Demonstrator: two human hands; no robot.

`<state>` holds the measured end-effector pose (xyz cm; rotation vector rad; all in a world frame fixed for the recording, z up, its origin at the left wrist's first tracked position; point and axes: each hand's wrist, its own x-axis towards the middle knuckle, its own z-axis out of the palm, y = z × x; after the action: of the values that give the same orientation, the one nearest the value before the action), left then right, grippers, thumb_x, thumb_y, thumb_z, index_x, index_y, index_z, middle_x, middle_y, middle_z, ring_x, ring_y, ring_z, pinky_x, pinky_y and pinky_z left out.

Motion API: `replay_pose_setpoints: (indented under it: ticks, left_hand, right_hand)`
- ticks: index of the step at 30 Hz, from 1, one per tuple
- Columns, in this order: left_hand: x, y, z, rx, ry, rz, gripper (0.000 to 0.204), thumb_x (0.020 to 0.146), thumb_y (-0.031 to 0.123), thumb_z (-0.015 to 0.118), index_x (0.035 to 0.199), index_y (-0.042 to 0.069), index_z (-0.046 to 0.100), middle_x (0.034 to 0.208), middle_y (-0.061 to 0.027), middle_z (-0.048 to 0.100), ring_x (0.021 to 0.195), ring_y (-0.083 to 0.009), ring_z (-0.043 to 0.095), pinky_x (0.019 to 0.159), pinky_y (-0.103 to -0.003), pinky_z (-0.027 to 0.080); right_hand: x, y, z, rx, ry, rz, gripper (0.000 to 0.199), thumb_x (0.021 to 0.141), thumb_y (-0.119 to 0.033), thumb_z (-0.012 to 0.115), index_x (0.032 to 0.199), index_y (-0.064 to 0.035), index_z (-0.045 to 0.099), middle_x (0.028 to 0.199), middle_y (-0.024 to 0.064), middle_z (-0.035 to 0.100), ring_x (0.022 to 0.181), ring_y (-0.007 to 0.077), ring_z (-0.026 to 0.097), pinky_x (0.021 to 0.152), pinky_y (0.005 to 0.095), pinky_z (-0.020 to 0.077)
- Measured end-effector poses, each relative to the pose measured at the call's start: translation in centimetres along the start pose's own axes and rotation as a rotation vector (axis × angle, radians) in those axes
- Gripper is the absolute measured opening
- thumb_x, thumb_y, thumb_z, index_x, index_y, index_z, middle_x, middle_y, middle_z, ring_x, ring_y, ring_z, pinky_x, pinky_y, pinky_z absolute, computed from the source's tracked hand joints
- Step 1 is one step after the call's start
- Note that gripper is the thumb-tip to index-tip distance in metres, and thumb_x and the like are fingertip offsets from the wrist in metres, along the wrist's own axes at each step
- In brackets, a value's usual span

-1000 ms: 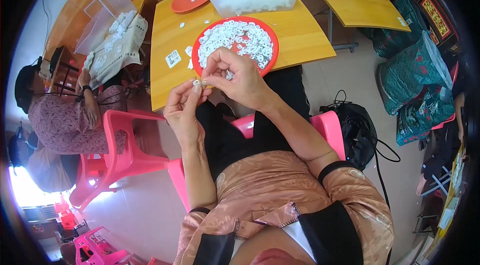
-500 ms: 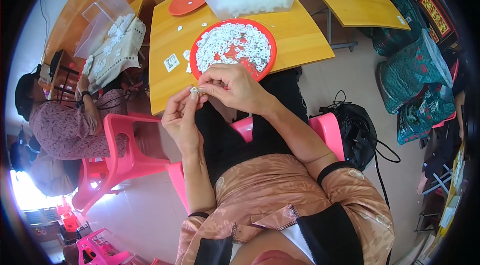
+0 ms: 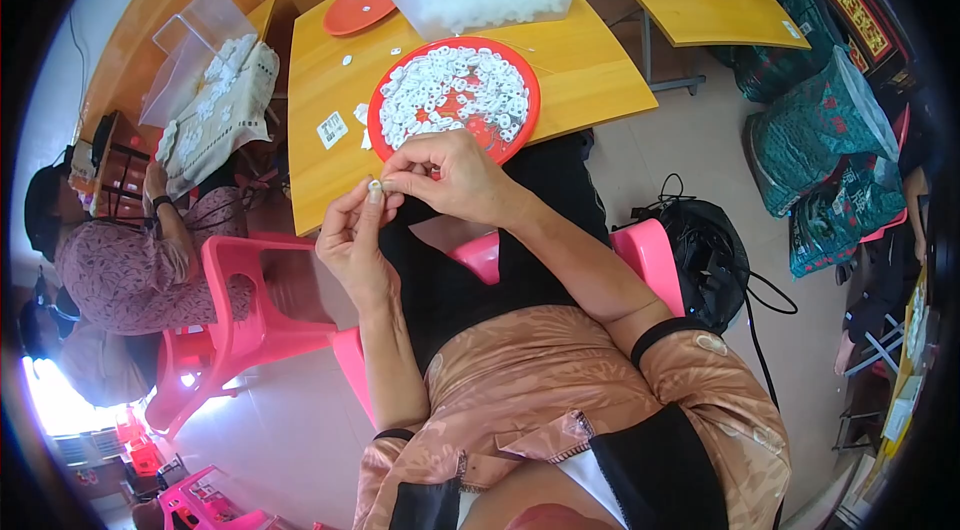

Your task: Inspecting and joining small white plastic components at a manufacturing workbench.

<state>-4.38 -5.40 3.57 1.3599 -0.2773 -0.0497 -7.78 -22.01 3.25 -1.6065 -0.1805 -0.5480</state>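
Observation:
Above my lap, my left hand (image 3: pixel 352 228) pinches a small white plastic piece (image 3: pixel 376 186) between thumb and fingertips. A yellowish spot shows on the piece. My right hand (image 3: pixel 447 176) comes in from the right with thumb and index finger pressed together, right beside the piece. What those fingers hold is too small to make out. Just beyond my hands, a round red tray (image 3: pixel 534 90) rests at the table's near edge. Many white oval pieces (image 3: pixel 450 75) with holes lie heaped in it, and some thin wire-like bits show at its right side.
On the yellow table (image 3: pixel 600 80) stand a clear plastic bin (image 3: pixel 480 5) of white pieces and a red plate (image 3: pixel 352 8). A printed label (image 3: pixel 332 129) lies at the left. A person (image 3: pixel 140 270) sits working to my left near a pink chair (image 3: pixel 225 300). Dark green sacks (image 3: pixel 815 150) and a black bag (image 3: pixel 705 265) are at the right.
The whole view has shifted slightly, so the table and tray appear a little further left. Both hands stay together at the white piece, still pinched.

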Motion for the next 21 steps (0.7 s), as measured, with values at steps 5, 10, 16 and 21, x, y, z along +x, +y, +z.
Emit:
replay_pose_setpoints:
  ticks: [5, 10, 16, 21]
  left_hand:
    - [0.1, -0.6, -0.9, -0.06, 0.023, -0.083, 0.02, 0.096, 0.001, 0.071, 0.116, -0.003, 0.069, 0.099, -0.0145, 0.076, 0.085, -0.0185, 0.075, 0.078, -0.025, 0.061]
    - [-0.1, -1.5, 0.0, -0.107, 0.016, -0.157, 0.021, 0.096, 0.003, 0.071, 0.117, -0.001, 0.069, 0.104, -0.0159, 0.076, 0.088, -0.0192, 0.076, 0.078, -0.024, 0.062]
    - [-0.4, -2.2, 0.4, -0.116, -0.001, -0.174, 0.02, 0.097, 0.003, 0.07, 0.116, -0.003, 0.067, 0.103, -0.0159, 0.076, 0.088, -0.0195, 0.076, 0.078, -0.024, 0.06]
    - [0.7, -2.9, -0.7, -0.118, -0.011, -0.194, 0.02, 0.098, 0.002, 0.069, 0.117, -0.003, 0.067, 0.103, -0.0166, 0.076, 0.088, -0.0194, 0.076, 0.078, -0.025, 0.06]
  right_hand:
    - [0.2, 0.8, -1.5, -0.01, -0.009, 0.083, 0.018, 0.097, -0.015, 0.071, 0.099, 0.0026, 0.075, 0.077, 0.0087, 0.072, 0.07, 0.0077, 0.064, 0.064, 0.0276, 0.051]
    - [5.6, 8.9, -9.1, -0.731, 0.203, 0.046, 0.02, 0.094, -0.01, 0.064, 0.103, 0.0025, 0.076, 0.094, 0.0216, 0.074, 0.089, 0.0352, 0.072, 0.084, 0.0444, 0.0557]
    - [9.3, 15.8, -12.2, -1.085, 0.085, 0.124, 0.023, 0.09, -0.003, 0.06, 0.105, 0.0, 0.078, 0.108, 0.024, 0.073, 0.106, 0.0394, 0.069, 0.097, 0.0477, 0.0523]
    - [9.0, 15.4, -10.6, -1.087, -0.211, 0.17, 0.025, 0.086, 0.0, 0.062, 0.106, 0.0, 0.077, 0.107, 0.0233, 0.074, 0.105, 0.0381, 0.07, 0.096, 0.0471, 0.0529]
